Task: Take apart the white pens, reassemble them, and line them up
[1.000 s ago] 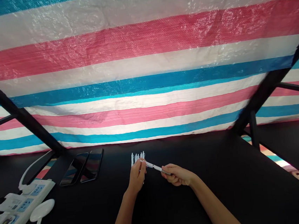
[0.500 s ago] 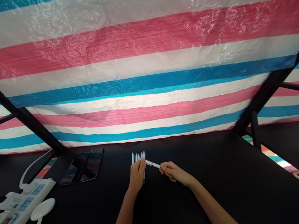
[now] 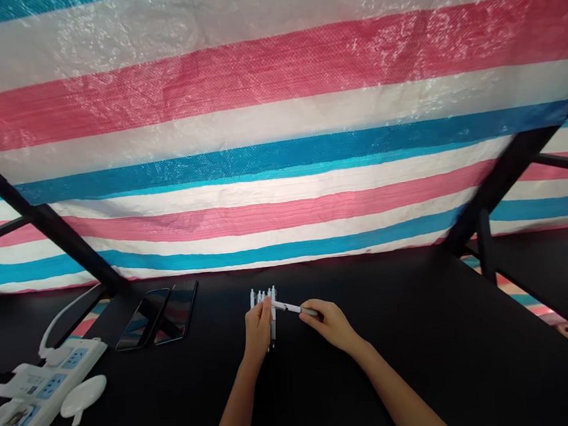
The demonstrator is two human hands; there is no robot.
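A white pen [image 3: 288, 307] with a grey grip section spans the gap between my two hands. My left hand [image 3: 258, 329] is closed on its left end, thumb and fingers pinched together. The grey end sits in the fingers of my right hand [image 3: 328, 321], also closed. Just behind and under my left hand lie several white pens [image 3: 273, 320] side by side on the black table [image 3: 320, 383]. Their tops point away from me, and my left hand hides part of them.
Two dark phones, one [image 3: 142, 320] beside another phone [image 3: 177, 314], lie at the left. Nearer stands a white power strip [image 3: 84, 356] with plugs and cables, next to a round white charger [image 3: 83, 396]. A striped tarp [image 3: 284, 216] hangs behind, between black frame bars [image 3: 502, 185].
The pen between my hands now shows a grey end at my right fingers, where before a white end was there. My right hand has shifted slightly right and its grip has changed.
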